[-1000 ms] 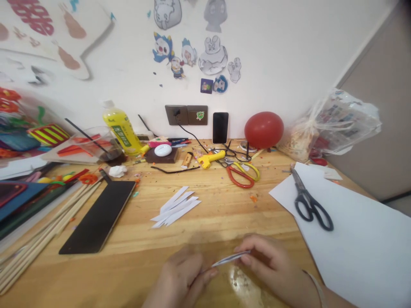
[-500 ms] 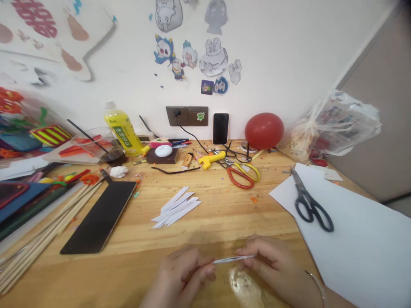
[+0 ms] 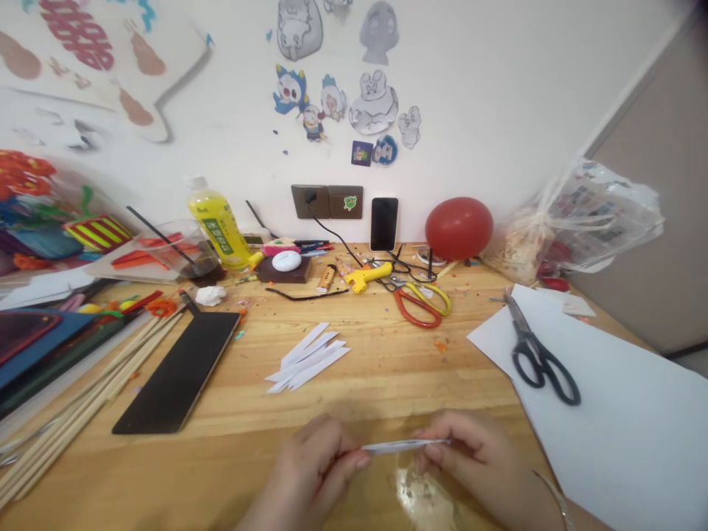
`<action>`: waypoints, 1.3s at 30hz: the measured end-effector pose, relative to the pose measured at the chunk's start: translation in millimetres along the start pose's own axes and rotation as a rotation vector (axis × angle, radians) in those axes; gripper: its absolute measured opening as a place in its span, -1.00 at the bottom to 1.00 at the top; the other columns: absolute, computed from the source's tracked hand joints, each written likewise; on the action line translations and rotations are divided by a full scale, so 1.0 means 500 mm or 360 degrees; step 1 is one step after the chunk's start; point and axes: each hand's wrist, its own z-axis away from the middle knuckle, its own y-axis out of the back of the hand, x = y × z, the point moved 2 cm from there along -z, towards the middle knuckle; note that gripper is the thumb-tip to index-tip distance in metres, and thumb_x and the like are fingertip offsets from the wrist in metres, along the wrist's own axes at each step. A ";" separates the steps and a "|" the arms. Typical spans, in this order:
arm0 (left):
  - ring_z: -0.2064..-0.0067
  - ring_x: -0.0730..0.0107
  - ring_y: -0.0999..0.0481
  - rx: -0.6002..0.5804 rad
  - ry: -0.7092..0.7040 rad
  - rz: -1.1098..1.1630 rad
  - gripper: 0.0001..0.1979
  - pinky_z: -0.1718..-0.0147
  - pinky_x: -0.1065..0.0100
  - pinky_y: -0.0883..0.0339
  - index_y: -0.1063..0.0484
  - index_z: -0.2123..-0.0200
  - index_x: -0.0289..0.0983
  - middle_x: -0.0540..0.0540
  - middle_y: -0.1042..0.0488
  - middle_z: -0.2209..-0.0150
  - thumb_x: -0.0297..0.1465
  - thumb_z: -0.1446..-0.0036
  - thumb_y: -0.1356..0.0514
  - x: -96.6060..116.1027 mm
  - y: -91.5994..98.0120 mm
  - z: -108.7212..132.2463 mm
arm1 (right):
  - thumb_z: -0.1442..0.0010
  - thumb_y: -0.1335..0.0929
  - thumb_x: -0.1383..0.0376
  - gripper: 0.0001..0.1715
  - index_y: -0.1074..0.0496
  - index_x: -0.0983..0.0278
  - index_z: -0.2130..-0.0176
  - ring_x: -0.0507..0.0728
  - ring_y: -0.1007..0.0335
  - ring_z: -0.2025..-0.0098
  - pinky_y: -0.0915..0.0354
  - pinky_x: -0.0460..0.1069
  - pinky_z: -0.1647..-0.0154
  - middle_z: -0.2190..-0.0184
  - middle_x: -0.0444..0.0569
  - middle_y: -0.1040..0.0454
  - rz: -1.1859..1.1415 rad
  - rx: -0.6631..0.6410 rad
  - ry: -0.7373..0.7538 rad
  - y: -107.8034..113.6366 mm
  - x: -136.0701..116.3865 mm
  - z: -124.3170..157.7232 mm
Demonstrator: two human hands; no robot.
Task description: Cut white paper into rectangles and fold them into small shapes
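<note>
A narrow white paper strip (image 3: pixel 395 446) stretches between my two hands, low over the front of the wooden table. My left hand (image 3: pixel 318 468) pinches its left end between thumb and fingers. At the other end, my right hand (image 3: pixel 470 453) is closed on the strip, a thin bracelet at its wrist. The strip looks folded lengthwise or doubled, with its layers slightly apart. Beyond the hands lies a small pile of cut white paper strips (image 3: pixel 310 358). Black-handled scissors (image 3: pixel 539 354) rest on white paper sheets (image 3: pixel 619 413) at the right.
A black tablet-like slab (image 3: pixel 180 372) and wooden sticks (image 3: pixel 91 398) lie at the left. Toward the wall are a yellow drink bottle (image 3: pixel 221 225), a yellow glue gun (image 3: pixel 368 276), red-and-yellow-handled scissors (image 3: pixel 420 306), a phone (image 3: pixel 383 223), a red balloon (image 3: pixel 459 227) and a plastic bag (image 3: pixel 602 214).
Both hands still hold the strip; more of its length shows between them, and the right hand sits slightly farther right. The whole view has shifted a little.
</note>
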 end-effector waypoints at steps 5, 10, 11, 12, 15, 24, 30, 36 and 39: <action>0.60 0.57 -0.32 0.0125 -0.0109 -0.0035 -0.74 0.62 0.60 -0.18 -0.20 0.58 -0.23 0.09 -0.30 0.63 -0.38 -0.16 -0.05 0.004 0.005 -0.004 | -0.14 -0.30 0.10 -0.66 -0.45 0.28 0.49 0.04 -0.46 0.51 -0.37 -0.12 0.48 0.55 -0.04 -0.56 -0.0122 -0.0010 -0.0105 -0.002 -0.001 -0.004; 0.60 0.56 -0.33 0.0120 -0.0080 0.0024 -0.79 0.62 0.60 -0.19 -0.25 0.55 -0.23 0.09 -0.31 0.62 -0.39 -0.14 -0.08 0.007 0.006 -0.011 | -0.09 -0.32 0.02 -0.61 -0.42 0.28 0.51 0.05 -0.43 0.54 -0.35 -0.09 0.51 0.58 -0.04 -0.53 -0.0198 0.0026 -0.0209 0.002 0.006 -0.006; 0.59 0.56 -0.34 0.0098 -0.0068 0.0055 -0.79 0.61 0.59 -0.20 -0.26 0.55 -0.23 0.09 -0.33 0.61 -0.38 -0.14 -0.08 0.007 0.008 -0.013 | -0.08 -0.33 0.01 -0.60 -0.42 0.28 0.51 0.05 -0.41 0.55 -0.34 -0.09 0.52 0.59 -0.04 -0.53 -0.0238 0.0052 -0.0244 0.005 0.010 -0.007; 0.58 0.55 -0.35 0.0085 -0.0042 0.0075 -0.78 0.60 0.59 -0.21 -0.26 0.55 -0.23 0.08 -0.34 0.61 -0.36 -0.15 -0.07 0.006 0.011 -0.015 | -0.07 -0.33 0.01 -0.60 -0.41 0.29 0.51 0.04 -0.39 0.56 -0.33 -0.10 0.52 0.60 -0.05 -0.51 -0.0279 0.0080 -0.0270 0.008 0.014 -0.007; 0.57 0.51 -0.37 0.0109 0.0056 0.0109 -0.68 0.59 0.56 -0.23 -0.26 0.56 -0.24 0.05 -0.35 0.61 -0.21 -0.17 -0.05 0.003 0.020 -0.018 | -0.07 -0.34 0.03 -0.61 -0.40 0.30 0.51 0.01 -0.35 0.58 -0.30 -0.11 0.52 0.61 -0.06 -0.50 -0.0357 0.0111 -0.0304 0.011 0.022 -0.007; 0.52 0.46 -0.37 -0.0065 -0.0231 -0.0186 -0.70 0.52 0.51 -0.21 -0.31 0.54 -0.23 0.02 -0.38 0.60 -0.35 -0.22 0.02 0.009 -0.013 -0.004 | -0.09 -0.34 0.13 -0.68 -0.47 0.28 0.54 0.03 -0.39 0.54 -0.27 -0.13 0.53 0.59 -0.10 -0.52 0.0068 -0.0017 -0.0126 -0.012 0.008 -0.004; 0.53 0.49 -0.37 -0.0250 0.0103 -0.0090 -0.65 0.58 0.56 -0.20 -0.27 0.59 -0.23 0.05 -0.36 0.61 -0.31 -0.23 0.05 0.019 -0.005 -0.013 | -0.21 -0.24 0.12 -0.62 -0.47 0.26 0.47 0.03 -0.37 0.51 -0.25 -0.10 0.46 0.57 -0.08 -0.50 0.0547 0.0039 0.0256 0.009 -0.003 -0.007; 0.55 0.49 -0.37 -0.0293 0.0175 -0.0041 -0.59 0.60 0.56 -0.20 -0.25 0.63 -0.24 0.05 -0.33 0.65 -0.26 -0.23 0.09 0.016 -0.011 -0.012 | -0.28 -0.14 0.08 -0.51 -0.42 0.25 0.48 0.03 -0.33 0.53 -0.22 -0.10 0.48 0.59 -0.08 -0.46 0.0723 0.0029 0.0412 0.006 -0.002 -0.003; 0.55 0.48 -0.38 -0.0299 0.0170 -0.0056 -0.59 0.58 0.55 -0.23 -0.28 0.61 -0.24 0.04 -0.35 0.64 -0.26 -0.24 0.10 0.018 -0.010 -0.010 | -0.28 -0.13 0.08 -0.49 -0.41 0.25 0.51 0.02 -0.34 0.53 -0.23 -0.11 0.48 0.60 -0.10 -0.46 0.0647 0.0047 0.0363 0.005 0.001 -0.001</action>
